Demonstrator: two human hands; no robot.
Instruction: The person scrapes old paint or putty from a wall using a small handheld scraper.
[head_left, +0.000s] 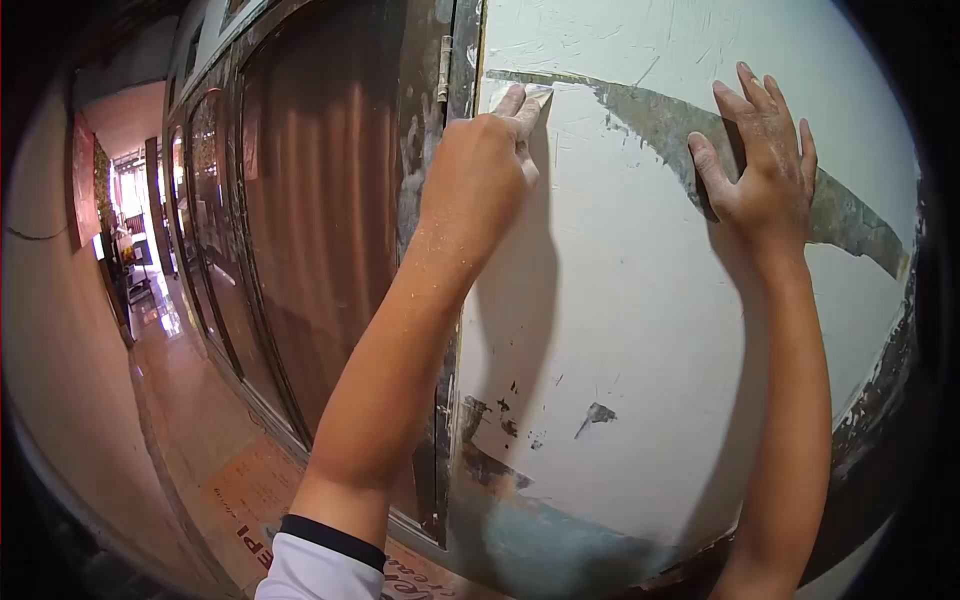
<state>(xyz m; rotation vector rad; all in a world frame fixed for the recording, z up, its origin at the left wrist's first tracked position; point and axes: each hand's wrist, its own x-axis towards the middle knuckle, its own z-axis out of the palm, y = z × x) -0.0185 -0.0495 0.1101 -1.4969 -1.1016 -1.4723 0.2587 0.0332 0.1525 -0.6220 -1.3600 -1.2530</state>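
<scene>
My left hand (485, 160) is closed at the upper left edge of a white-coated panel (640, 290). Two whitened fingers press on a small flat piece (540, 93), pale and thin like a putty scraper; most of it is hidden under the fingers. It touches the panel just below a narrow dark strip. Further right, my right hand (762, 170) rests with spread, dusty fingers over a bare grey band (650, 115). Nothing shows in that hand. The white coat has ragged edges along the band.
A dark wooden frame with a hinge (444, 68) borders the panel on the left. Beyond it are glass with a brown curtain (320, 200) and a narrow passage. Printed cardboard (255, 490) lies on the floor. Dark patches (597, 415) mark the lower panel.
</scene>
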